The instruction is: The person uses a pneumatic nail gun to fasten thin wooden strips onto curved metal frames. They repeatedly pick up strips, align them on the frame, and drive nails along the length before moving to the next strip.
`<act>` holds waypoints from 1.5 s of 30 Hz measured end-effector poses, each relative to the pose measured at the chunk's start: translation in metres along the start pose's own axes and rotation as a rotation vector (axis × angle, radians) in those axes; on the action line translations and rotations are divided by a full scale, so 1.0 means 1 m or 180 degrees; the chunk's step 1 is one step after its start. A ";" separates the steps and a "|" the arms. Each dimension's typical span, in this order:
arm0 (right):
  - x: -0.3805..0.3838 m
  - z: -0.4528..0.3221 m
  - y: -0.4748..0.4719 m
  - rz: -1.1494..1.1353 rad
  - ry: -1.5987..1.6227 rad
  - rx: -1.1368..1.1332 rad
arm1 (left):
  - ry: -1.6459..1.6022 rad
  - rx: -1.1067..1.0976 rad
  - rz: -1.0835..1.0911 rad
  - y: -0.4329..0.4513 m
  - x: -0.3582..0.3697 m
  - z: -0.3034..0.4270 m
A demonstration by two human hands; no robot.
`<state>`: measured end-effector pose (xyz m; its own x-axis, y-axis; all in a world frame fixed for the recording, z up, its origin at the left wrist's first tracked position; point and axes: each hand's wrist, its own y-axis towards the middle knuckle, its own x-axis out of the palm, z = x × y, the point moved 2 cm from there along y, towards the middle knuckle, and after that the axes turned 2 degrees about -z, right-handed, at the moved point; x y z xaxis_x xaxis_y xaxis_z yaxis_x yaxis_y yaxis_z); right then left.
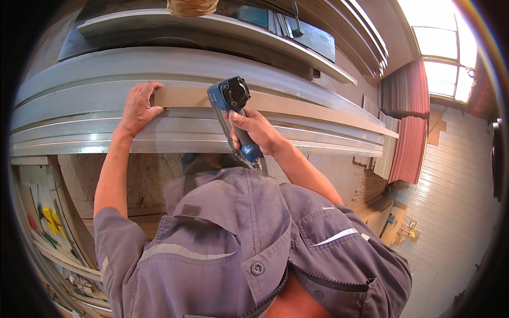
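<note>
A blue and black pneumatic nailer (226, 95) is held by its grip in my right hand (256, 129). Its head and slanted magazine are over a long tan wood or fibreboard strip (302, 104); whether the nose touches it I cannot tell. At the strip's left end, my left hand (139, 105) has its fingers on the far edge and its thumb on the near edge. The strip lies lengthwise along a ribbed metal worktable (79, 99) and reaches towards its right end.
Beyond the worktable are a toothed saw blade (171, 39), a long pale board (222, 24) and a lever handle (296, 20). Stacked reddish panels (409, 139) stand at the right. A tool shelf (65, 258) is at the lower left.
</note>
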<state>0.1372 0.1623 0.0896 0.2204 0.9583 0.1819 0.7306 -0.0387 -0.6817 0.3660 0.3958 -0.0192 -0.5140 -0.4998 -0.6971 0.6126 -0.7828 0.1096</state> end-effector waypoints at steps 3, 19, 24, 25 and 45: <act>0.001 -0.004 0.012 -0.0031 -0.0010 -0.0015 | -0.0036 0.0013 0.0063 0.000 0.001 0.000; 0.024 -0.010 0.020 -0.0276 -0.0311 0.0058 | -0.0221 -0.0013 0.0097 -0.002 0.001 0.002; 0.030 -0.017 0.040 -0.0164 -0.0288 0.0064 | -0.0127 0.0094 0.0132 -0.003 0.004 -0.004; 0.031 -0.018 0.042 -0.0146 -0.0277 0.0071 | -0.0119 0.0112 0.0144 -0.003 0.005 -0.004; 0.058 -0.028 0.064 -0.0417 -0.0664 0.0113 | -0.0337 -0.0129 0.0192 -0.010 0.006 -0.007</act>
<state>0.2148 0.2073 0.0764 -0.0155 0.9923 0.1226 0.7202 0.0962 -0.6870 0.3607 0.4034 -0.0298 -0.5347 -0.5835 -0.6113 0.6669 -0.7356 0.1188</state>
